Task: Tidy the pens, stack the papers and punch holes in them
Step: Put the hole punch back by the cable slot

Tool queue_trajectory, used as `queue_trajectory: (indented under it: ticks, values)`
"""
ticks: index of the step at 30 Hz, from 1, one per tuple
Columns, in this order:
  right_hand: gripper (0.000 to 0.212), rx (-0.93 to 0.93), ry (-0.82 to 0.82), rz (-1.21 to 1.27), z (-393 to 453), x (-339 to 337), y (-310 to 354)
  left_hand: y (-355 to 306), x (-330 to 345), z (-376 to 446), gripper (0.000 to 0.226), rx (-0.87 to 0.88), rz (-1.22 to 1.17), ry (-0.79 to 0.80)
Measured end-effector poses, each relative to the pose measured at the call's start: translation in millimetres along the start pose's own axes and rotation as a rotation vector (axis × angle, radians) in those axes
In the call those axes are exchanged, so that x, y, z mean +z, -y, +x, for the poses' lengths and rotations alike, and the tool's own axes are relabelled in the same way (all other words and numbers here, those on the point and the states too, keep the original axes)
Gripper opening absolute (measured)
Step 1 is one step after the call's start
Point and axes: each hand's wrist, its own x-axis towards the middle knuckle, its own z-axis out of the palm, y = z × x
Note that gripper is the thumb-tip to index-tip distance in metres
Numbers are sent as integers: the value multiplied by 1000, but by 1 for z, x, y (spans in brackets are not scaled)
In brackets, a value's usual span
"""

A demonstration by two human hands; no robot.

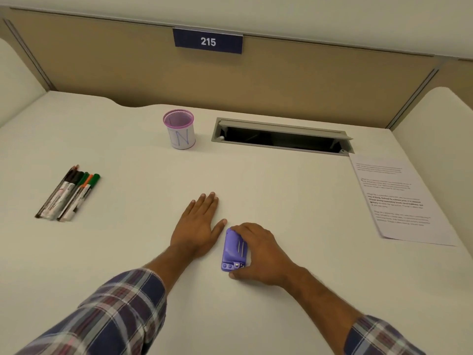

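Right hand [258, 254] curls round the purple hole punch [235, 249], fingers over its far end, thumb at the near end; the grip is closed on it. Punch sits on the white surface [294, 190] at about 6 o'clock, near the front edge. Left hand [198, 224] lies flat, fingers straight, palm down, just beside the punch at its 10 o'clock, holding nothing.

Punch: small, rounded plastic body, two metal lines on top, hinge studs at the near end. Likely stiff, fairly light, smooth-sided; best held across the body and pressed from the top.

Pens [69, 194]: a loose bundle at 9 o'clock, black, green and orange caps, lying roughly parallel. Light, prone to roll; gather by the barrels. Pink-rimmed pen cup [179, 129] upright at 12 o'clock, seemingly empty.

Papers [399, 198]: printed sheets at 3 o'clock, thin, floppy; lift from an edge.
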Motion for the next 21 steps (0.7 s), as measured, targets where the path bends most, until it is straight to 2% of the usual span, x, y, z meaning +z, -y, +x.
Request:
queue_trajectory:
  ticks: [4,13,19,21]
  values:
    - [83,-35,-76,14,-3,1,1,1,2,0,75,6,9,-11]
    - [89,7,-101,55,-6,5,-3,0,3,0,76,5,-15,-38]
    - [75,183,-441,143,29,-13,-12,-1,4,0,78,-19,-2,-64]
    - [64,255,-523,137,47,-21,-17,-2,4,0,79,-30,-4,-65]
